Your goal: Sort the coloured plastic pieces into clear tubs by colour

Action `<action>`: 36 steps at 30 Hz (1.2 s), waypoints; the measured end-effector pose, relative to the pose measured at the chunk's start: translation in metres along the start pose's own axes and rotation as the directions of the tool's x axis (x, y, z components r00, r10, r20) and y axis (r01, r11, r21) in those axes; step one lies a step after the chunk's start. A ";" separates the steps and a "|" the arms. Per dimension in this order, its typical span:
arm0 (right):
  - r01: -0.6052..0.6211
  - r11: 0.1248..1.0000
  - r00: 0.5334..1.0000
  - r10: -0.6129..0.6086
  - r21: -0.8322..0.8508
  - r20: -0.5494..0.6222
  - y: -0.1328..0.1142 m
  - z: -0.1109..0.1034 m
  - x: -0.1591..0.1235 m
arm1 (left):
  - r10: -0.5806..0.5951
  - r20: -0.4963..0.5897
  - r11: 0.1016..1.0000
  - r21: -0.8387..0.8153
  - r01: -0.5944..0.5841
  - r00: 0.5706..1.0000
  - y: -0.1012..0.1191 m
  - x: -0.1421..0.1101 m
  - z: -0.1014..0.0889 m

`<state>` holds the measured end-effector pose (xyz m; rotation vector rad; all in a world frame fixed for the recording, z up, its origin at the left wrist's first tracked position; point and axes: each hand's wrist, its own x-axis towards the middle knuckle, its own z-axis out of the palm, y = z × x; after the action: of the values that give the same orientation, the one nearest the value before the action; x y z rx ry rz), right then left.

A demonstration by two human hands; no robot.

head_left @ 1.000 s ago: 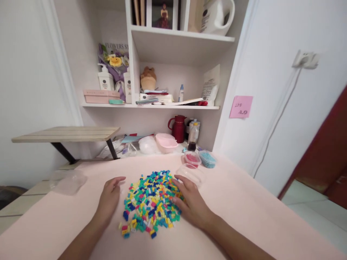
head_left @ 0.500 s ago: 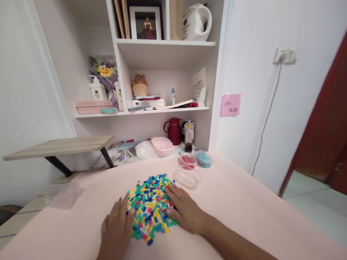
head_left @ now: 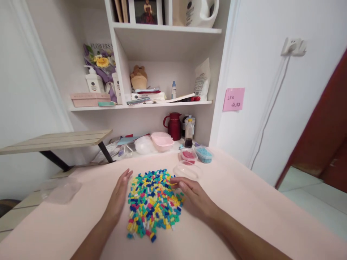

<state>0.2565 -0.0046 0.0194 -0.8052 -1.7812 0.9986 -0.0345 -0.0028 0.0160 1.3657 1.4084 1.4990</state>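
A heap of small coloured bricks point(head_left: 152, 203), blue, green, yellow, red and white, lies on the pale pink table point(head_left: 244, 209). My left hand point(head_left: 118, 196) rests on edge against the heap's left side, fingers stretched out and together, holding nothing. My right hand point(head_left: 193, 195) lies on the table at the heap's right side with its fingers extended toward the bricks, also holding nothing. Both palms face the heap.
An empty clear tub point(head_left: 187, 169) sits just beyond my right hand, with a tub of red bricks point(head_left: 189, 155) and a tub of blue bricks point(head_left: 204, 154) behind it. A clear lid point(head_left: 60, 188) lies at the left. Shelves, a red jug point(head_left: 173, 125) and a pink bowl point(head_left: 162, 140) stand at the back.
Both hands pushed inward against the heap, gathering it tighter, then drew slightly apart. My left hand turned onto its edge. The camera shifted a little.
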 end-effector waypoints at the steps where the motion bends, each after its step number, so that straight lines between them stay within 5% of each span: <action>1: -0.018 1.000 0.999 0.018 0.005 -0.028 -0.001 -0.003 0.001 | -0.001 -0.034 0.998 -0.055 -0.001 0.999 -0.002 0.003 -0.006; 8: -0.145 0.952 0.989 0.137 -0.271 -0.049 -0.017 -0.011 0.000 | 0.021 -0.119 0.995 -0.097 -0.032 0.993 -0.006 0.007 -0.014; 16: -0.214 0.717 0.957 0.292 -0.663 0.007 -0.011 -0.020 0.001 | -0.007 -0.254 0.994 0.106 0.035 0.967 -0.020 0.013 -0.022; 21: -0.154 0.717 0.953 0.290 -0.679 0.090 -0.005 -0.015 -0.002 | -0.066 -0.317 0.991 0.086 0.098 0.946 -0.022 0.016 -0.023; 27: -0.107 0.784 0.952 0.258 -0.612 0.164 -0.004 -0.010 -0.003 | -0.043 -0.235 0.971 0.217 0.096 0.971 -0.019 0.015 -0.021; 32: -0.031 0.894 0.964 0.144 -0.446 0.222 -0.006 -0.005 -0.004 | 0.118 -0.109 0.937 0.343 -0.074 0.987 -0.018 0.014 -0.018; 36: -0.042 0.905 0.983 0.114 -0.424 0.146 -0.008 -0.006 -0.003 | 0.188 -0.045 0.916 0.368 -0.158 0.981 -0.017 0.014 -0.016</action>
<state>0.2621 -0.0094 0.0267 -1.0908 -2.1656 0.7567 -0.0566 0.0098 0.0051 1.7095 1.7186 1.4649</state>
